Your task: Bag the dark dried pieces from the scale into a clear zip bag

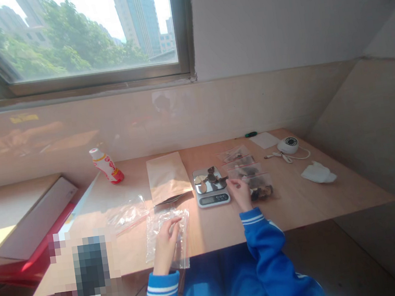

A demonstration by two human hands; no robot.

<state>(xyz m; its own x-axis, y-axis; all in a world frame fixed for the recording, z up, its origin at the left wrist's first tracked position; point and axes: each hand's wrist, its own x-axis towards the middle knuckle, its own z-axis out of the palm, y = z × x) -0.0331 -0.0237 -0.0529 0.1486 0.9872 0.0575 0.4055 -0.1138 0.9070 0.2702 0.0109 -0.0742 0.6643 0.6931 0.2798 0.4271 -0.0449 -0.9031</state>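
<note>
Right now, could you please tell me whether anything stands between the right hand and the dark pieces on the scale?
Nothing visible does: the right hand is at the scale's right edge, fingers beside the nearest dark piece; contact is unclear.

Around the silver-topped white scale point(213, 199), we see blue sleeves point(268, 245) with white stripes at five and seven o'clock, a red-and-white bottle point(107, 165) at ten, and a black-and-white device point(287, 146) at two.

Our white digital scale point(214, 199), level | dark and tan pieces point(212, 178), scattered atop it | clear creased bag point(156, 226), flat, near-left of it
</note>
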